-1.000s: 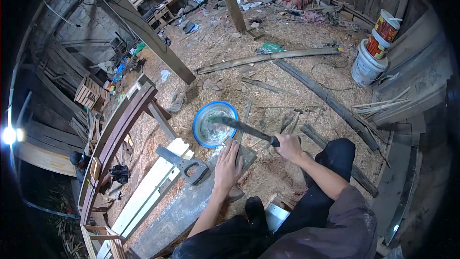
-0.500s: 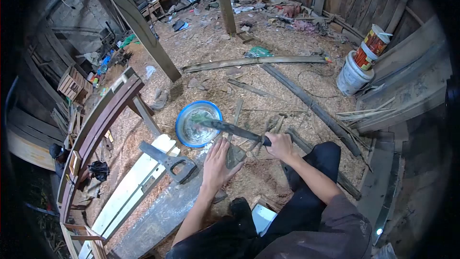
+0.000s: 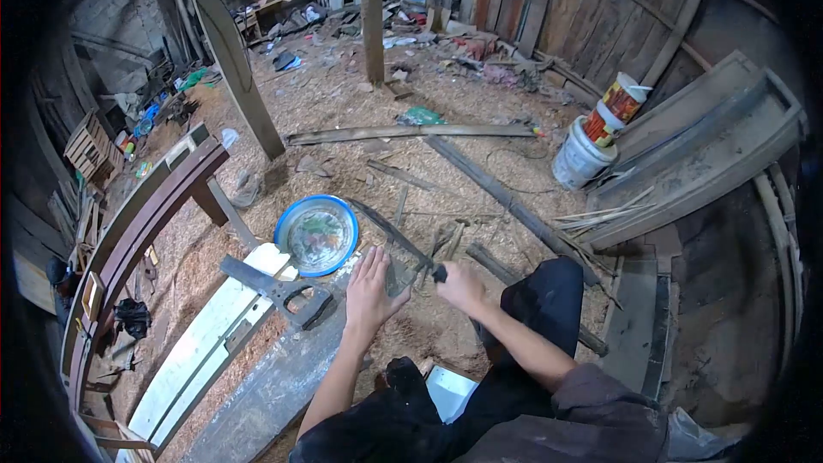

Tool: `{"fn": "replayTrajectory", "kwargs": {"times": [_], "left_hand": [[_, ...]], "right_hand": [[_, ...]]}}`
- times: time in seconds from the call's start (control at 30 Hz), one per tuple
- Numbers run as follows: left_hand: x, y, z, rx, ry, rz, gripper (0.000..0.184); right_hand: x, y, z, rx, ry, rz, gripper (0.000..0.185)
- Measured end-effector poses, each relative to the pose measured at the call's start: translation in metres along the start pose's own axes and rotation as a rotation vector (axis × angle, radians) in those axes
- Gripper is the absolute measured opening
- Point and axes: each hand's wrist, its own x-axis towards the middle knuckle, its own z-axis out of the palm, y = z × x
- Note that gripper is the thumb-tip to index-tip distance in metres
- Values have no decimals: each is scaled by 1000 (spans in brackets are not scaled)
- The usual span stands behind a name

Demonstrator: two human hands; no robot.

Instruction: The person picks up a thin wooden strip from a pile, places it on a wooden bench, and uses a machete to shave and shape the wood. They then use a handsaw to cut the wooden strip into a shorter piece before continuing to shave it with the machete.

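A machete (image 3: 397, 236) with a long dark blade and a black handle is gripped in my right hand (image 3: 463, 289), fingers wrapped round the handle. Its blade slants up and left, with the tip just right of a blue-rimmed bowl (image 3: 276, 236) that holds cloudy liquid and something green. My left hand (image 3: 369, 296) is open, fingers stretched out, resting against a grey stone-like block (image 3: 399, 276) at the end of a grey plank (image 3: 266, 386). The thumb lies at the block's near edge. Whether the blade touches the block I cannot tell.
A handsaw (image 3: 287, 291) lies across a white board (image 3: 193, 351) and the grey plank. Left of it stands a curved wooden frame (image 3: 150, 223). Wood shavings cover the floor, with long timbers (image 3: 514, 206) across it. Stacked buckets (image 3: 587, 150) stand at the right.
The machete blade has come away from over the bowl to its right side, and my right hand has drawn slightly closer to my left. My view has turned right.
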Motion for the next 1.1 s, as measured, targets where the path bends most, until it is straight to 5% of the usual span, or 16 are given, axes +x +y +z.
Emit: {"fn": "replayTrajectory", "kwargs": {"times": [0.27, 0.67, 1.1], "left_hand": [[-5, -2, 10, -7, 42, -23, 88], [-1, -3, 5, -40, -2, -18, 89], [-4, -5, 0, -80, 9, -19, 83]], "right_hand": [[21, 2, -6, -275, 42, -27, 21], [18, -11, -7, -274, -39, -21, 32], [6, -17, -9, -241, -18, -45, 22]]}}
